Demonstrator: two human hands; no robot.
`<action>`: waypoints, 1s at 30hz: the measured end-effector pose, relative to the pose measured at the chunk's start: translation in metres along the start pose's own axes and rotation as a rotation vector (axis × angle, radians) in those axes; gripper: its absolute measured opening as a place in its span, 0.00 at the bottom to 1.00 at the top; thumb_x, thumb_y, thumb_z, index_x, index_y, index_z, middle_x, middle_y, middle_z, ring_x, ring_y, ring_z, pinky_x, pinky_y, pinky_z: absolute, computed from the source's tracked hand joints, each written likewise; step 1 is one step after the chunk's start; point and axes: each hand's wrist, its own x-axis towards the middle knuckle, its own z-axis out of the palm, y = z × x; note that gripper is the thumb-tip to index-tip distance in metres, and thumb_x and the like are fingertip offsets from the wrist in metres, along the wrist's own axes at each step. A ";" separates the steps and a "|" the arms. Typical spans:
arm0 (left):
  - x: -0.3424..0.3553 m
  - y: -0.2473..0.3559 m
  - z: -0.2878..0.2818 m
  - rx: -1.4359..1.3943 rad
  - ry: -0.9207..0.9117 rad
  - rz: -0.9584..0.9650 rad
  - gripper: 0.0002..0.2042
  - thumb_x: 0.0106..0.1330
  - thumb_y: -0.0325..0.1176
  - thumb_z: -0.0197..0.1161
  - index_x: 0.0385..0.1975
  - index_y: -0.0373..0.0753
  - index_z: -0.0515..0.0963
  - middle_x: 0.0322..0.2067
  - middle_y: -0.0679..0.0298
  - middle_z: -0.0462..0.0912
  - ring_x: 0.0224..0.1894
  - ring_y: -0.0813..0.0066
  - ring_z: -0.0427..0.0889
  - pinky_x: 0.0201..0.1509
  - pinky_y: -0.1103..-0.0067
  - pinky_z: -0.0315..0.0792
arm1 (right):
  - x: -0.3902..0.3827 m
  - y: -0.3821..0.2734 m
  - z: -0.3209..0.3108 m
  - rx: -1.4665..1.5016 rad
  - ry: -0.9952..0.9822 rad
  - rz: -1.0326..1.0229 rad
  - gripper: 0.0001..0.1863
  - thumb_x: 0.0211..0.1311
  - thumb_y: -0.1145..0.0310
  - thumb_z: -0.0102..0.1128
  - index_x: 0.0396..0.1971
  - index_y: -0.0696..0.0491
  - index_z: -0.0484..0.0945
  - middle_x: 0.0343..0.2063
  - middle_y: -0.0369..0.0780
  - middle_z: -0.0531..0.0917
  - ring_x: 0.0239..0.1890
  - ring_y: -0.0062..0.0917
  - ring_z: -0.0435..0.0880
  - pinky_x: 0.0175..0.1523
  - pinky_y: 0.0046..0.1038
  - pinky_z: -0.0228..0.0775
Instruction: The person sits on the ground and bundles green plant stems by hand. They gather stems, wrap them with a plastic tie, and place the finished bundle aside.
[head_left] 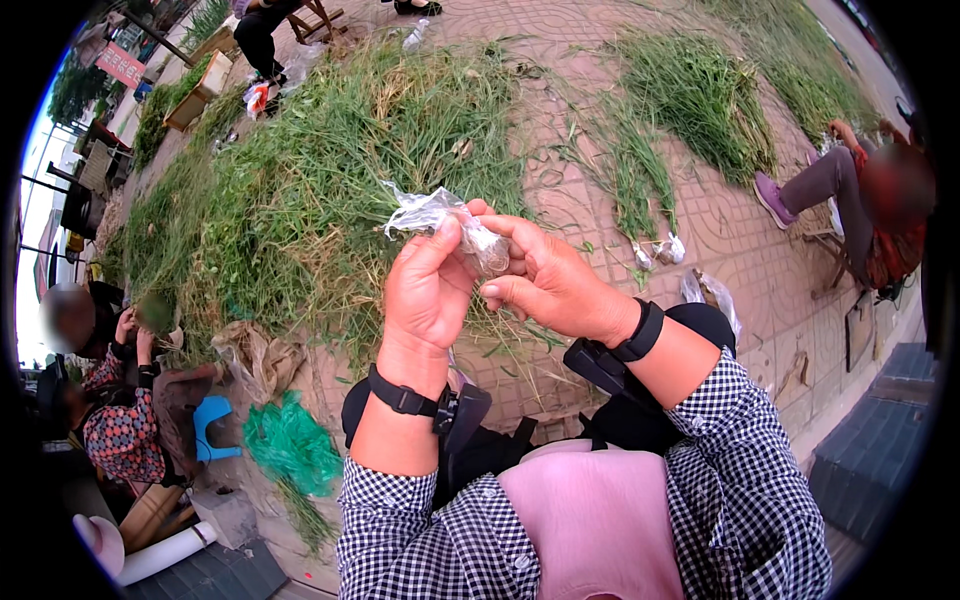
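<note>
Bag of clear, crumpled thin plastic (425, 210), held up mid-scene above the near edge of a broad heap of long green grass (350, 150). Close together, both clamped on the bag: left hand (430, 285) pinching from the left, thumb uppermost; right hand (555, 280) curled around the bunched, rounded right end. Contents hard to make out. Around each wrist, a black strap (400, 398); farther down, black-and-white checked sleeves (390, 505).

Right of the heap, on pinkish patterned paving (715, 235), a thin green bundle of grass (635, 175) with clear plastic around its near ends (670, 248). Farther right, a seated person in purple-grey trousers (840, 185). Near left, a crumpled, translucent green plastic bag (292, 445), just beside a bright blue plastic stool (212, 428). Far left, a red rectangular sign with pale lettering (120, 63), small and slanted.
</note>
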 end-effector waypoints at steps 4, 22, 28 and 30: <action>0.000 -0.004 0.001 -0.074 0.024 0.024 0.13 0.72 0.34 0.55 0.49 0.31 0.77 0.47 0.57 0.82 0.48 0.66 0.81 0.55 0.68 0.75 | 0.007 0.020 -0.004 -0.620 0.152 -0.460 0.31 0.58 0.78 0.64 0.62 0.57 0.63 0.48 0.45 0.78 0.42 0.25 0.83 0.47 0.27 0.77; -0.004 0.004 0.004 0.040 -0.030 0.054 0.12 0.70 0.34 0.60 0.44 0.31 0.78 0.40 0.61 0.83 0.43 0.71 0.81 0.51 0.73 0.74 | 0.004 0.010 -0.009 0.264 0.010 -0.088 0.12 0.70 0.71 0.54 0.50 0.59 0.71 0.38 0.40 0.82 0.35 0.23 0.85 0.36 0.24 0.80; -0.005 0.001 0.000 0.088 -0.060 0.044 0.10 0.67 0.32 0.63 0.44 0.34 0.79 0.41 0.61 0.83 0.44 0.71 0.81 0.52 0.73 0.74 | 0.005 0.001 -0.024 0.324 -0.023 0.157 0.14 0.70 0.64 0.56 0.47 0.58 0.71 0.44 0.45 0.82 0.38 0.30 0.88 0.35 0.26 0.82; -0.006 0.001 0.001 0.106 -0.056 0.062 0.10 0.67 0.32 0.64 0.43 0.35 0.79 0.41 0.61 0.83 0.45 0.71 0.81 0.52 0.73 0.74 | 0.005 -0.002 -0.023 0.376 -0.045 0.192 0.14 0.70 0.63 0.57 0.46 0.58 0.72 0.45 0.46 0.81 0.39 0.31 0.88 0.35 0.26 0.82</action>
